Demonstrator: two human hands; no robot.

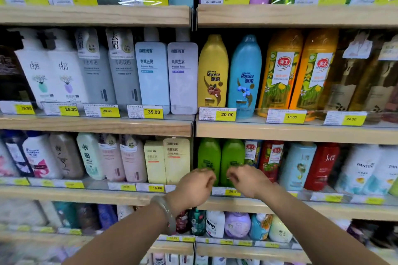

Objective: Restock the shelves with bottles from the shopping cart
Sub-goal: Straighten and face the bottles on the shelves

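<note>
Head view: left hand [193,186] & right hand [247,180] hover loosely curled, gripping nothing, just in front of 2 green bottles [209,155] upright on shelf [312,210] beyond them; prob best to square each btl label-fwd, flush w/ neighbours, w/o tipping.

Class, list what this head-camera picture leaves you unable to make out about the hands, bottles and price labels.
Head view, whether left hand and right hand touch the green bottles: the backs of the hands cover the contact.
Head view, lower-left price labels: blurred.
Head view, shopping cart: outside the frame.
</note>
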